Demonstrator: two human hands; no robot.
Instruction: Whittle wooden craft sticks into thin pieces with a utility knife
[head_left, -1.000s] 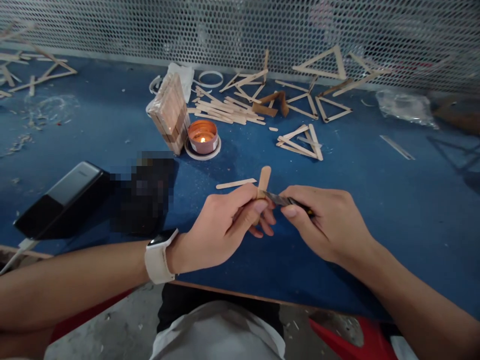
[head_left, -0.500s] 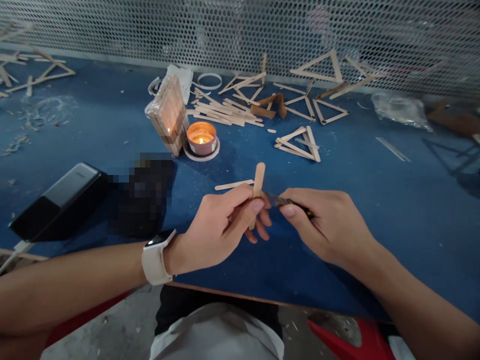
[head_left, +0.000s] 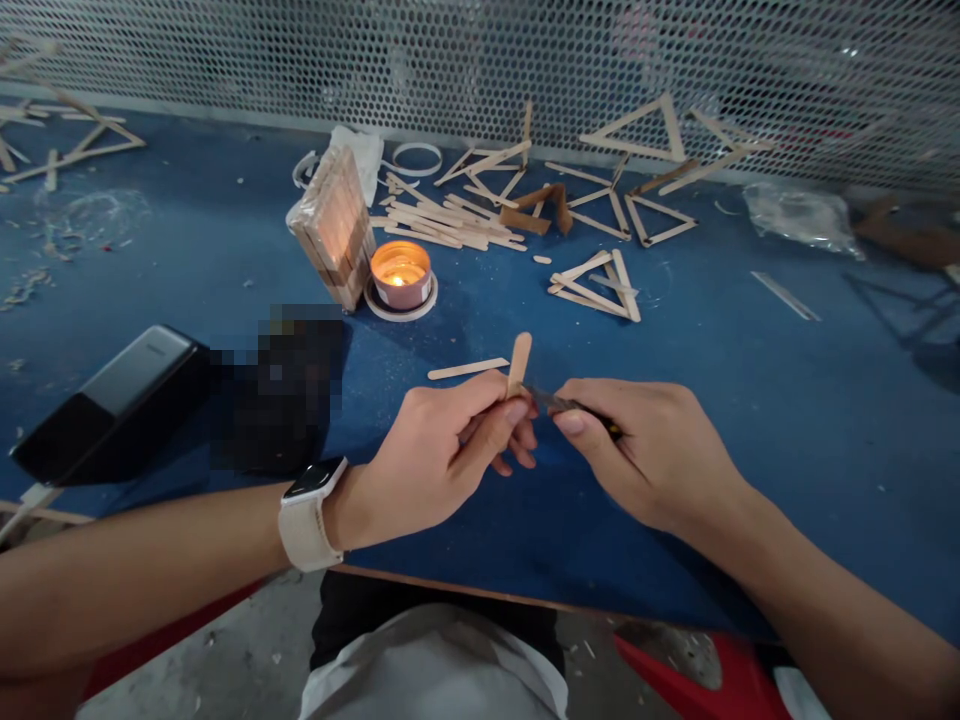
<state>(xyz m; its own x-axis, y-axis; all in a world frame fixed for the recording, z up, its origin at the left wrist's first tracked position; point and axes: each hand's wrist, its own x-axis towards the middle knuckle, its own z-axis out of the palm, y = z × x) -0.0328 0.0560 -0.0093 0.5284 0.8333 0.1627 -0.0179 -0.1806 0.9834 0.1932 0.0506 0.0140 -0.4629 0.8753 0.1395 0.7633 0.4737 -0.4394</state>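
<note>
Between its thumb and fingers, my left hand (head_left: pixel 457 440) pinches a wooden popsicle stick (head_left: pixel 519 362) that stands nearly upright. My right hand (head_left: pixel 645 445) is wrapped round the dark handle of a utility knife (head_left: pixel 551 400). The knife's blade points left and meets the stick's right edge just above my left thumb. Just beyond my left hand, another popsicle stick (head_left: pixel 468 369) with a slanted end lies on the blue table (head_left: pixel 750 430). Most of the knife handle is hidden in my right palm.
A lit candle (head_left: pixel 402 275) in a tin burns beside a wrapped pack of sticks (head_left: pixel 337 235). Behind lie loose sticks (head_left: pixel 442 222) and several stick triangles (head_left: pixel 596 285). A black power bank (head_left: pixel 112 405) is at the left, and a perforated metal screen (head_left: pixel 480 70) closes the back.
The held stick has dropped slightly and its lower end no longer shows below my left hand. Both hands stay close together, the blade still against the stick.
</note>
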